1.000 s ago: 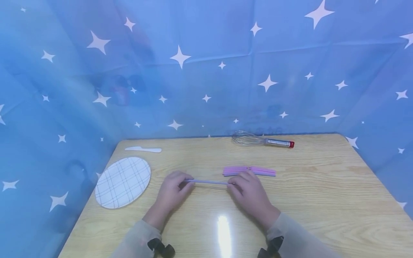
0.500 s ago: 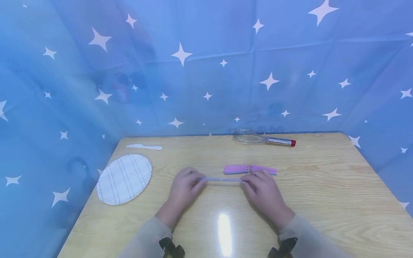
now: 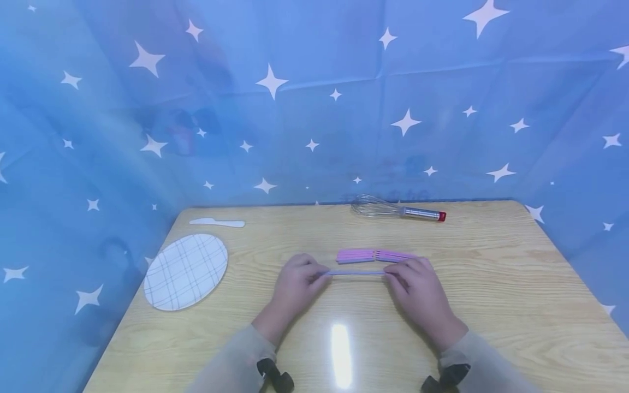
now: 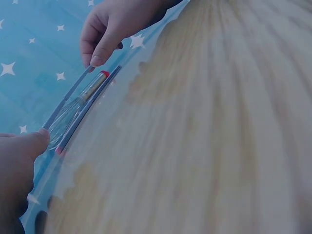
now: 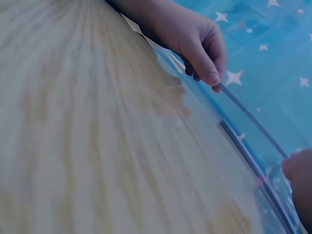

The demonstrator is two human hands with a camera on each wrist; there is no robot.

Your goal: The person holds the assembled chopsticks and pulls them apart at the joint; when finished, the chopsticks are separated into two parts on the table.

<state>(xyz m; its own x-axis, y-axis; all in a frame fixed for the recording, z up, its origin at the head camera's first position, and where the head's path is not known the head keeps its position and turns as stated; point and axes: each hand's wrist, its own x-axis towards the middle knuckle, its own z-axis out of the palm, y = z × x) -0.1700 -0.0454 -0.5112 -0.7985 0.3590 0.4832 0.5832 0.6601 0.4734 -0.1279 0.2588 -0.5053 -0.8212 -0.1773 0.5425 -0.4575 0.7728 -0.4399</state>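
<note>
A thin lavender stick (image 3: pixel 355 272) lies level just above the wooden table (image 3: pixel 491 305), held at both ends. My left hand (image 3: pixel 320 273) pinches its left end and my right hand (image 3: pixel 391 274) pinches its right end. Just behind the stick lies a bundle of pink sticks (image 3: pixel 375 255). In the left wrist view my thumb (image 4: pixel 29 144) pinches the near end of the stick (image 4: pixel 68 97), and my right hand (image 4: pixel 92 58) grips the far end. The right wrist view shows the stick (image 5: pixel 251 119) running from my left hand (image 5: pixel 212 78) to my right hand's fingertip (image 5: pixel 297 168).
A wire whisk (image 3: pixel 398 210) with a red-capped handle lies at the table's back edge. A checked round plate (image 3: pixel 187 271) sits at the left, with a white plastic knife (image 3: pixel 217 222) behind it. Blue star-patterned cloth (image 3: pixel 314 109) walls in three sides.
Both hands have carried the lavender stick to the right and a little away from me, so it now lies close in front of the pink bundle.
</note>
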